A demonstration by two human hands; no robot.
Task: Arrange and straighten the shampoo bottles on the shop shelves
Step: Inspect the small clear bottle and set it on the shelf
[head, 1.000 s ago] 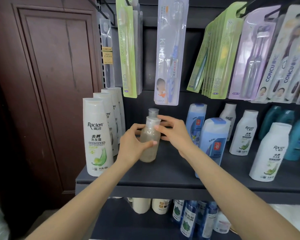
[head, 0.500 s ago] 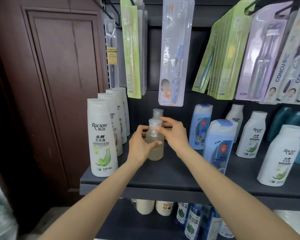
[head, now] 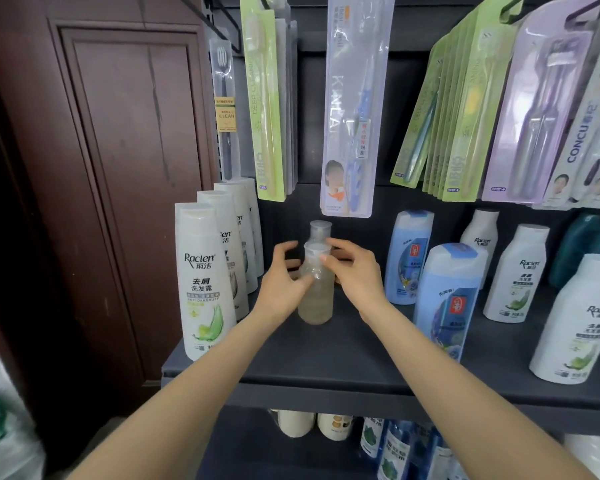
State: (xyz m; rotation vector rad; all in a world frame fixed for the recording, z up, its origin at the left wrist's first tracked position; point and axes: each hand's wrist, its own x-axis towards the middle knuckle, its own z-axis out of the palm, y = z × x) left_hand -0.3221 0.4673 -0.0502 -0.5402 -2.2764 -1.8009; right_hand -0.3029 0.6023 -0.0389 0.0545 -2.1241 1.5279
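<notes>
Head view: left hand and right hand both pinch the clear bottle.

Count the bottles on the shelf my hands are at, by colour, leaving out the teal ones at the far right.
white bottles: 7
clear bottles: 2
light blue bottles: 2
Total: 11
</notes>
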